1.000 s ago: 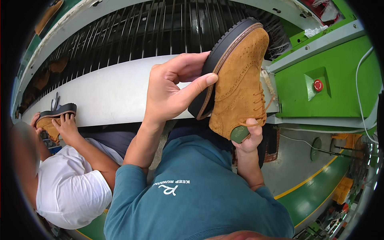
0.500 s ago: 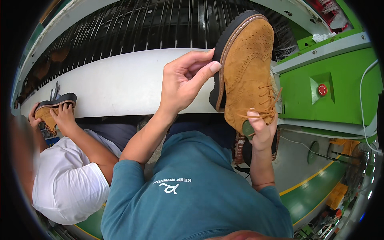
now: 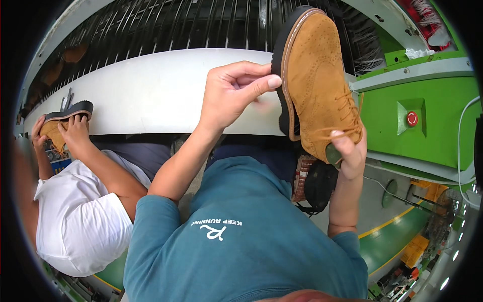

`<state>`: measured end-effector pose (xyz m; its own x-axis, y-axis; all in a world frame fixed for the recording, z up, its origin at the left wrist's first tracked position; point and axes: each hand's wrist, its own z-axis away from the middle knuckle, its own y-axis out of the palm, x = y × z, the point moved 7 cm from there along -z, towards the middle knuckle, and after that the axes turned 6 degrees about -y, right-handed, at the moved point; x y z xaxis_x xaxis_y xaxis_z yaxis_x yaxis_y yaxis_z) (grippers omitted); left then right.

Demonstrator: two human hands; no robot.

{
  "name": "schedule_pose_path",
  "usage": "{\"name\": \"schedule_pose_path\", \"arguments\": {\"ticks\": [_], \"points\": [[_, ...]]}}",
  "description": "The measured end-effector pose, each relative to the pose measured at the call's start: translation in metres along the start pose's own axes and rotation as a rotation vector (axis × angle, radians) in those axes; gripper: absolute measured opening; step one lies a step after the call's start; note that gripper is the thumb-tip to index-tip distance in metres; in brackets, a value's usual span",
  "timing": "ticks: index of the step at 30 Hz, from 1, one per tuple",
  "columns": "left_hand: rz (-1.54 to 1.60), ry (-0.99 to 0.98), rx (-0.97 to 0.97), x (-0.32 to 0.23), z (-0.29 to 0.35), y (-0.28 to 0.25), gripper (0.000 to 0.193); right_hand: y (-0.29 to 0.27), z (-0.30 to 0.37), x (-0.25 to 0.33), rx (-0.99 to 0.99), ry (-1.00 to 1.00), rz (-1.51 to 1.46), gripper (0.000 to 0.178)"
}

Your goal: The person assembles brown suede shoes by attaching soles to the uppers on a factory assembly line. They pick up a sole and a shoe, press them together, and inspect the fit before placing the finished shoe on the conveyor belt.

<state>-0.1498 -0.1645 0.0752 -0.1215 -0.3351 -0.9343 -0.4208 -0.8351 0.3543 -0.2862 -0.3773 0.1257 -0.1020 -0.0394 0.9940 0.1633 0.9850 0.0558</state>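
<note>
A tan suede lace-up shoe (image 3: 317, 75) with punched holes on its toe is held up over the white ledge, toe pointing away from me. Its thick black sole (image 3: 283, 55) with a pale stitched welt faces left. Near the heel, a dark gap shows between sole and upper. My right hand (image 3: 352, 153) grips the shoe at its ankle opening, thumb beside the orange laces and a dark green patch. My left hand (image 3: 234, 93) pinches thumb and forefinger at the sole's left edge; whether anything small is between them cannot be made out.
Metal rollers (image 3: 201, 30) run behind the white ledge (image 3: 151, 85). At right is a green machine panel (image 3: 382, 116) with a red stop button (image 3: 411, 119). On my left, a co-worker's hands (image 3: 75, 131) hold a similar shoe (image 3: 54, 132).
The shoe has shifted slightly right and away from me, with my right hand moving right along with it. My left hand stays pinched at the sole's edge.
</note>
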Motion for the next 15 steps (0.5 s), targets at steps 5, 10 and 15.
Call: {"name": "schedule_pose_path", "arguments": {"ticks": [5,10,15], "points": [[-0.034,0.004,-0.111,-0.005,-0.003,0.001,0.021,-0.005,-0.005,-0.028,0.056,0.142,-0.394,0.063],[-0.061,0.032,-0.153,-0.008,-0.003,-0.001,0.020,0.000,-0.009,-0.037,0.096,0.136,-0.622,0.058],[-0.043,0.063,-0.172,-0.003,-0.002,-0.005,0.021,0.007,-0.008,-0.040,0.083,0.136,-0.695,0.059]]}}
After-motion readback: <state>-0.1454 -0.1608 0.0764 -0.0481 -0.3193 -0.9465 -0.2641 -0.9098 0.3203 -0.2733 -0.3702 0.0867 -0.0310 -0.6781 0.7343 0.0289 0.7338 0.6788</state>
